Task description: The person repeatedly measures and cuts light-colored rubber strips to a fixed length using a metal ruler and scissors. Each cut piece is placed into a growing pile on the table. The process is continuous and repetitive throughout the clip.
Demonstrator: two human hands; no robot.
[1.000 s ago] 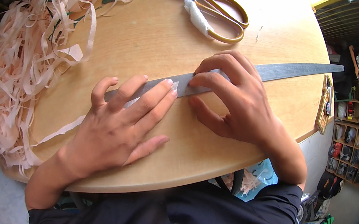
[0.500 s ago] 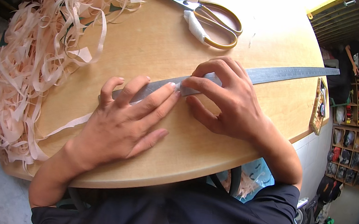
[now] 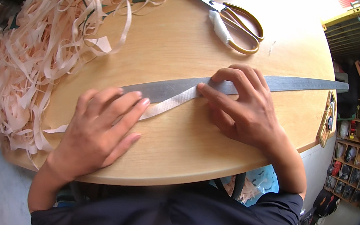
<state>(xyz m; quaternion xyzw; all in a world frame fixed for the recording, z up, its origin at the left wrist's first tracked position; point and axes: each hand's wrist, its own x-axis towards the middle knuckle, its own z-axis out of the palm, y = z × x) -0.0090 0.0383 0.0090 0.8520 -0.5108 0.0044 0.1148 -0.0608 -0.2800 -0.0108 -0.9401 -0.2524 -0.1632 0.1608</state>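
Observation:
A long metal ruler point(image 3: 302, 85) lies slantwise across the wooden table. Along its lower edge runs a narrow pale pink fabric strip point(image 3: 176, 101), partly over the metal. My left hand point(image 3: 98, 133) rests palm down with fingers stretched out, its fingertips on the ruler's left end and the strip. The strip passes beneath this hand and comes out at its left. My right hand point(image 3: 247, 111) has bent fingers over the ruler; the index fingertip presses the strip's upper end against the metal. The rest of that end is hidden under the fingers.
A big tangled heap of pink fabric strips point(image 3: 33, 67) covers the table's left side. Scissors point(image 3: 217, 7) with a white-wrapped handle lie at the far side. A small wooden-framed object point(image 3: 327, 119) sits at the right edge. Shelves point(image 3: 354, 157) stand beyond.
My left hand has slid left along the strip, away from my right hand, and a length of strip now shows between them. My right fingers stay on the ruler. The view has shifted slightly.

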